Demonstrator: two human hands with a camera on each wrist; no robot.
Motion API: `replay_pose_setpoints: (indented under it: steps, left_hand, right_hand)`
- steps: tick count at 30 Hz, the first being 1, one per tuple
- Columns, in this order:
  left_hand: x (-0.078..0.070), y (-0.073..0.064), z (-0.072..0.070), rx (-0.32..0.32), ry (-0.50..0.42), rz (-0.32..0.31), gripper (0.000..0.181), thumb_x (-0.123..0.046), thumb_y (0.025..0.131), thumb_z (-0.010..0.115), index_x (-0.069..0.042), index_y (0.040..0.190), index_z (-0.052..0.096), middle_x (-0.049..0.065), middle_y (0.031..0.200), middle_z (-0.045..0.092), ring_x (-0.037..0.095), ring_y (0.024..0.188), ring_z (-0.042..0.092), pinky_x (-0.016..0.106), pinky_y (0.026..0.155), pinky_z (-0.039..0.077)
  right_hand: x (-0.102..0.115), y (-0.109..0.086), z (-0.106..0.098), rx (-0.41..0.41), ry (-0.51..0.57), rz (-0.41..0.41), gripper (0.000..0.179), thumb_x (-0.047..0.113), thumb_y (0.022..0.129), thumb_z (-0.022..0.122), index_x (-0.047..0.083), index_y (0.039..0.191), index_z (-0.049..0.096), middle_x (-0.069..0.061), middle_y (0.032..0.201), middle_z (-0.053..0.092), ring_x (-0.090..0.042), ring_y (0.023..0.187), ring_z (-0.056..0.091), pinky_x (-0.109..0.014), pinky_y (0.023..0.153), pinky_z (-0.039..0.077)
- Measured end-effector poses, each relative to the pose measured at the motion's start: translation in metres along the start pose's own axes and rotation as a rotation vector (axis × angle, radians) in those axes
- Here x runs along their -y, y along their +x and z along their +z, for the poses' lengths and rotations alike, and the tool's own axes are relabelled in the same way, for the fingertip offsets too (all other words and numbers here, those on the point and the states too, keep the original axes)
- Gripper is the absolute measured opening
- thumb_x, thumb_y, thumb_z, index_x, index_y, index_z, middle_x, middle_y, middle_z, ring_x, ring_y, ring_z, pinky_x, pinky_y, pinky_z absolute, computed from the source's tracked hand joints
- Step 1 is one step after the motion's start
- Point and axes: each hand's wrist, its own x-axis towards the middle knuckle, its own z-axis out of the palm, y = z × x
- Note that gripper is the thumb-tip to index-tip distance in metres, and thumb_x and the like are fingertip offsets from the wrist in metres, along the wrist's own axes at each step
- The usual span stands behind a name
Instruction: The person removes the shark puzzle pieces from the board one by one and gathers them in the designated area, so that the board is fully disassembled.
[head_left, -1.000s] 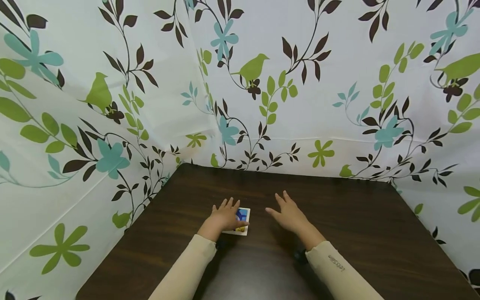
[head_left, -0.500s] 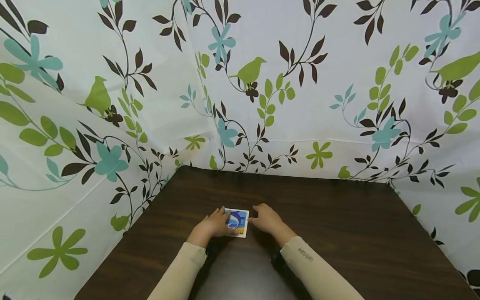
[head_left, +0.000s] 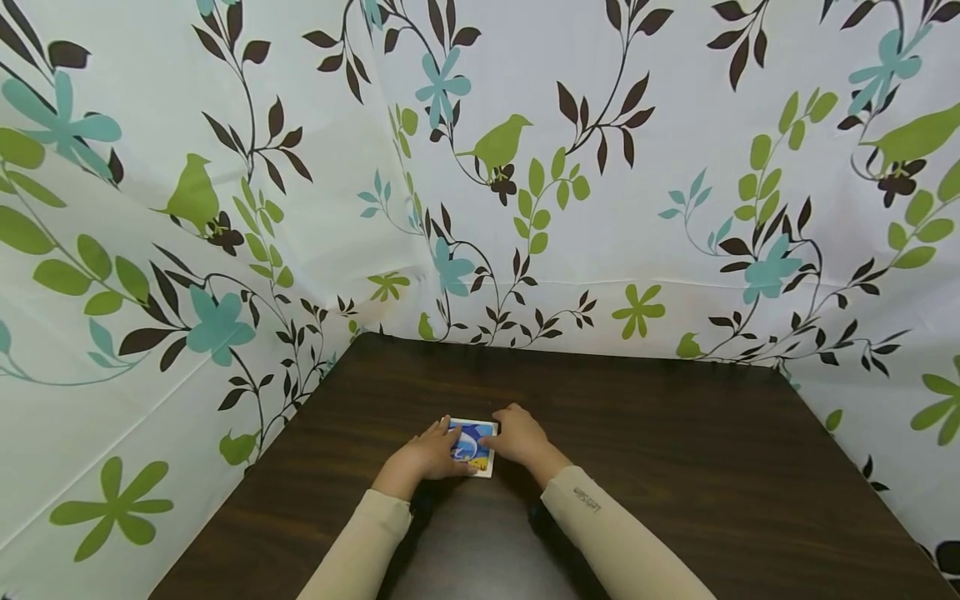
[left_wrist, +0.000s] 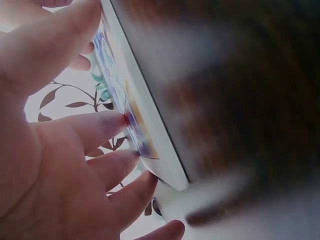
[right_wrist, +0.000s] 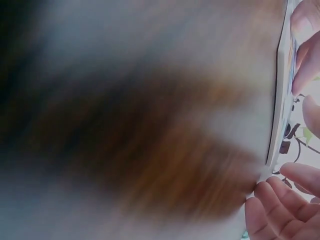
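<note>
A small square picture board [head_left: 475, 454] with a white border, a blue dolphin-like picture and a yellow patch lies flat on the dark table. My left hand [head_left: 425, 455] rests over its left side, thumb near the front edge and fingertips on the picture. In the left wrist view, those fingers [left_wrist: 107, 125] reach the board's surface [left_wrist: 132, 100]. My right hand [head_left: 521, 437] is at the right edge, its thumb over the picture. In the right wrist view, bent fingers [right_wrist: 275, 205] touch the table by a corner of the board [right_wrist: 280, 100].
The dark wood-grain table [head_left: 675, 467] stretches around both hands. A white cloth [head_left: 615, 233] printed with leaves, birds and flowers hangs behind and to the sides of it.
My right hand has come down and leftward from above the table to the board's right edge. My left hand has shifted left and lower, uncovering more of the picture.
</note>
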Motion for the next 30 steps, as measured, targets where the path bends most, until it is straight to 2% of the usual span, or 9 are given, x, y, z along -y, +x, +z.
replay_pose_setpoints:
  steps: [8, 15, 30]
  left_hand:
    - [-0.001, -0.001, 0.0, -0.009, 0.0, 0.006, 0.086, -0.054, 0.085, 0.071, -0.008, 0.152, 0.04, 0.022, 0.163, 0.023, 0.039, 0.151, 0.023, 0.068, 0.114, 0.026]
    - [-0.004, -0.005, -0.005, -0.002, -0.002, -0.005, 0.085, -0.051, 0.085, 0.072, -0.006, 0.151, 0.041, 0.023, 0.162, 0.024, 0.04, 0.15, 0.023, 0.068, 0.114, 0.026]
    - [-0.005, -0.003, -0.003, 0.006, -0.009, -0.024, 0.087, -0.051, 0.084, 0.072, -0.008, 0.152, 0.039, 0.021, 0.163, 0.024, 0.039, 0.151, 0.023, 0.066, 0.115, 0.026]
  right_hand:
    - [0.003, 0.002, 0.003, -0.012, -0.042, -0.032, 0.051, 0.039, 0.079, 0.082, 0.004, 0.114, 0.072, -0.012, 0.11, 0.064, -0.03, 0.103, 0.061, -0.048, 0.088, 0.054]
    - [0.004, 0.005, 0.004, -0.001, -0.045, -0.044, 0.047, 0.037, 0.078, 0.084, 0.007, 0.113, 0.073, -0.012, 0.11, 0.064, -0.031, 0.105, 0.061, -0.05, 0.089, 0.054]
    - [0.004, 0.011, 0.005, -0.007, 0.003, 0.018, 0.045, 0.032, 0.07, 0.09, 0.008, 0.104, 0.071, -0.011, 0.107, 0.063, -0.028, 0.098, 0.062, -0.049, 0.086, 0.054]
